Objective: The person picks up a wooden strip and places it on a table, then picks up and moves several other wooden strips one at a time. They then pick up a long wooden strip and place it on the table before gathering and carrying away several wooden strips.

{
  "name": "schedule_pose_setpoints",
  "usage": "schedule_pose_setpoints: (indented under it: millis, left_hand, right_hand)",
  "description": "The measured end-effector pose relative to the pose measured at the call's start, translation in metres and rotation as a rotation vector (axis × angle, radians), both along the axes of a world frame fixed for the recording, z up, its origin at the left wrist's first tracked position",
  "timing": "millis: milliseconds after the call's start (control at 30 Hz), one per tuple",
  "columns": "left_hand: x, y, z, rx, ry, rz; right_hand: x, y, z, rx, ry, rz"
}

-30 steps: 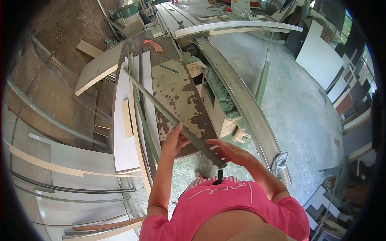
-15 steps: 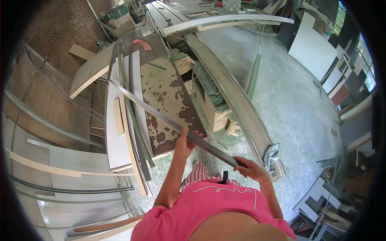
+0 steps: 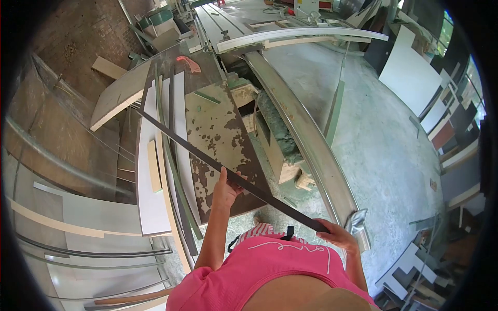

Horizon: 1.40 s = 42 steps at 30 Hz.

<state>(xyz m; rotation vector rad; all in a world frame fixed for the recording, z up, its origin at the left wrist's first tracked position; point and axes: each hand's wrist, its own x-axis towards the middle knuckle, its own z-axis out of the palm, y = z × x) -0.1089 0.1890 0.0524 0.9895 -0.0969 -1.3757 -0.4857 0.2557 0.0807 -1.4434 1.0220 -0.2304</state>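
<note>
Both my hands hold one long, narrow dark strip [image 3: 202, 154], which slants from the upper left down to the right in front of my body. My left hand [image 3: 226, 191] grips it near the middle, thumb on the upper side and fingers curled beneath. At the lower right end, my right hand [image 3: 337, 236] is closed around the strip. Its far end reaches over the worn table with peeling paint [image 3: 236, 155], above several long strips and a white board [image 3: 149, 192] lying there.
A red-pink handle-like object [image 3: 189, 64] lies on the table's far part. Along the right runs a long metal rail [image 3: 306, 124] with crumpled silvery material [image 3: 355, 222] at its near end. Panels and strips [image 3: 98, 207] are stacked on the left; offcuts [image 3: 410, 264] lie at lower right.
The strip has turned in my hands: its light, shiny face now shows dark. My right hand has moved right and slightly down, and my left hand a little left.
</note>
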Motion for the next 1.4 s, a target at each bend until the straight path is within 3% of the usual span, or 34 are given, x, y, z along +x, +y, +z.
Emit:
schedule_pose_setpoints:
  millis: [200,267,300,333,400,433,533,567,733,833,1033,1133,1400]
  left_hand:
    - [0.01,-0.067,0.002,-0.04,-0.024,-0.093]
    - [0.012,-0.093,-0.002,-0.048,-0.036,-0.212]
    - [0.011,-0.104,-0.003,-0.05,-0.036,-0.199]
    - [0.009,-0.114,-0.003,-0.048,-0.052,-0.253]
    - [0.004,-0.132,-0.005,-0.041,-0.067,-0.299]
    - [0.002,-0.141,-0.007,-0.03,-0.077,-0.353]
    - [-0.005,-0.169,-0.015,-0.014,-0.107,-0.448]
    - [-0.007,-0.179,-0.019,0.003,-0.106,-0.491]
    - [-0.011,-0.236,-0.044,0.053,-0.15,-0.584]
    - [-0.006,-0.264,-0.046,0.102,-0.209,-0.57]
    - [0.014,-0.312,-0.051,0.112,-0.211,-0.625]
    - [0.016,-0.319,-0.053,0.132,-0.248,-0.579]
    - [0.027,-0.336,-0.064,0.107,-0.218,-0.603]
  right_hand:
    - [0.025,-0.031,-0.019,-0.113,0.055,0.019]
    - [0.028,-0.03,-0.045,-0.07,0.13,-0.062]
    - [0.026,-0.026,-0.073,-0.189,0.039,-0.105]
    - [0.022,-0.022,-0.096,-0.068,0.045,-0.129]
    - [0.045,-0.022,-0.065,-0.008,0.019,-0.207]
    - [0.036,-0.016,-0.098,-0.051,0.086,-0.195]
    - [0.05,-0.015,-0.091,0.019,0.051,-0.297]
    - [0.057,-0.018,-0.083,-0.067,0.177,-0.314]
    - [0.067,-0.049,-0.085,-0.069,0.237,-0.353]
    - [0.075,-0.071,-0.089,0.045,0.065,-0.406]
    - [0.098,-0.118,-0.068,0.067,0.058,-0.39]
    - [0.102,-0.126,-0.077,0.126,-0.05,-0.433]
    - [0.107,-0.143,-0.081,0.16,-0.044,-0.421]
